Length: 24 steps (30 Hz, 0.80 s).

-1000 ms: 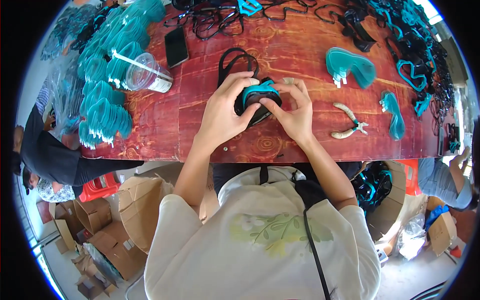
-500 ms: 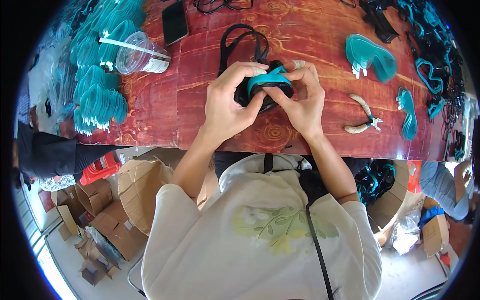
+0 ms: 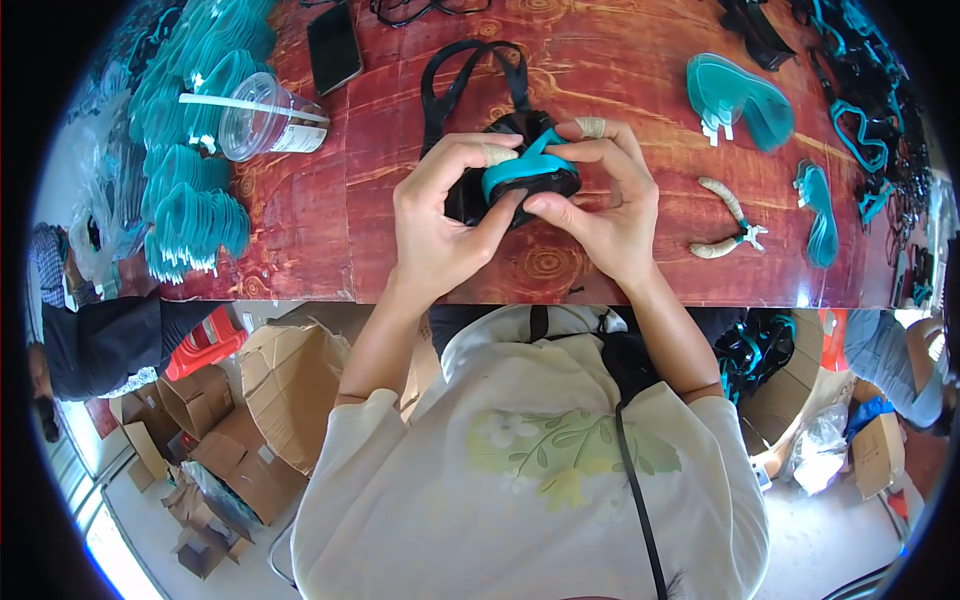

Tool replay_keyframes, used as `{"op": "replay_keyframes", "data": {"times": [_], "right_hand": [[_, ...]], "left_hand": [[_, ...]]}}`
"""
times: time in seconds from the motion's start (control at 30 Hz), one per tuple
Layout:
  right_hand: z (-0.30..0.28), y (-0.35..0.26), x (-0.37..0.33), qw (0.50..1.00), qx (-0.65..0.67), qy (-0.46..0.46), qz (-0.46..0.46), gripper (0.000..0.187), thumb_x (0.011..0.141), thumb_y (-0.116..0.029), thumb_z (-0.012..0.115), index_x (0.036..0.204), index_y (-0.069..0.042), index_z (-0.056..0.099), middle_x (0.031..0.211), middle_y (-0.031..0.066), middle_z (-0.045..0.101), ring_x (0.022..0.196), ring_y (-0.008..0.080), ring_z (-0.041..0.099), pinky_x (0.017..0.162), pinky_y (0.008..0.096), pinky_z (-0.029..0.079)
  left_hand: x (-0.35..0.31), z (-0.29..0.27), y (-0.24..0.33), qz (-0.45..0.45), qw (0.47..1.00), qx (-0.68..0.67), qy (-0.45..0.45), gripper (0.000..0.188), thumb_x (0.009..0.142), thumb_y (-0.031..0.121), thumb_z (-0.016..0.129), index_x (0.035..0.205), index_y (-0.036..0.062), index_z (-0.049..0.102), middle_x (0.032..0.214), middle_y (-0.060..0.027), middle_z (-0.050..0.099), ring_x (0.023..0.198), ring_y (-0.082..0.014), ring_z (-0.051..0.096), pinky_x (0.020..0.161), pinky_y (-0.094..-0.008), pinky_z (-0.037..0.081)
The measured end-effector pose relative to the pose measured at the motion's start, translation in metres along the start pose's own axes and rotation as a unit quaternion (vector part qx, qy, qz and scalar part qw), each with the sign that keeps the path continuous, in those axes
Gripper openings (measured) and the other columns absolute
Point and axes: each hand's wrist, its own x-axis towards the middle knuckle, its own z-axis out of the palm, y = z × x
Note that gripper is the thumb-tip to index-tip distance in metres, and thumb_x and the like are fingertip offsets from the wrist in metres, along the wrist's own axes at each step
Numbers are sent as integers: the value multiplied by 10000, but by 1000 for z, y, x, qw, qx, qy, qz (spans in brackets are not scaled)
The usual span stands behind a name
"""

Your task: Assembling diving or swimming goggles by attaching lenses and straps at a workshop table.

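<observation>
Over the table's near middle I hold black swim goggles (image 3: pixel 535 172) with a teal rim piece and a looped black strap (image 3: pixel 437 105). My left hand (image 3: pixel 432 205) is closed round the left side, its index finger on top and its thumb at the lower edge. From the other side my right hand (image 3: pixel 617 205) pinches the teal piece with bent fingers, the thumb beneath against the black part. Both index fingers are wrapped in pale tape. Part of the goggles is hidden by my fingers.
Right of my hands lie pliers (image 3: pixel 735 222) with wrapped handles and teal lens pieces (image 3: pixel 735 100). Stacked teal lenses (image 3: pixel 195 215), a plastic cup (image 3: pixel 262 120) with a straw and a phone (image 3: pixel 334 48) are at left. Cardboard boxes (image 3: pixel 235 455) stand below the table edge.
The view has shifted slightly. My right thumb has slid down and a little away from the left thumb, and more of the teal piece stands up between my fingers. Both hands keep their hold.
</observation>
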Motion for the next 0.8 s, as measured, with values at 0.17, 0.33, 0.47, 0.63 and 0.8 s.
{"op": "replay_keyframes", "data": {"times": [0.17,0.33,0.47,0.63,0.8], "right_hand": [[2,4,-1,998,28,11,51,348,671,-182,881,907,-29,676,1049,106,588,1004,223,586,865,340,499],[-5,10,-2,996,5,-39,79,292,716,-115,838,923,-12,659,1086,103,575,1032,203,573,886,333,488],[-3,7,-2,996,-83,-6,8,250,727,-81,814,912,-4,663,1030,130,612,966,245,611,822,338,511],[-10,18,-6,993,-113,21,-11,214,732,-65,795,892,0,669,953,148,664,885,278,646,768,347,520],[-40,20,-10,992,-84,-68,63,320,726,-170,826,967,-15,684,998,139,673,937,294,649,815,346,508]], "left_hand": [[3,4,5,42,999,32,7,249,701,-58,713,923,12,622,1032,-134,684,945,-271,675,807,-330,524],[2,7,0,56,995,87,-7,274,692,-50,703,924,37,586,1022,-104,685,897,-299,675,736,-348,543],[-1,9,4,26,996,80,-31,249,705,-70,725,924,-7,624,1032,-151,679,960,-260,669,834,-334,517],[6,18,0,73,986,138,-60,225,801,65,711,1008,29,629,1040,-123,681,928,-311,663,782,-373,536],[7,25,-2,68,979,182,-68,158,826,59,681,974,33,632,1022,-110,686,909,-311,664,783,-371,534]]}}
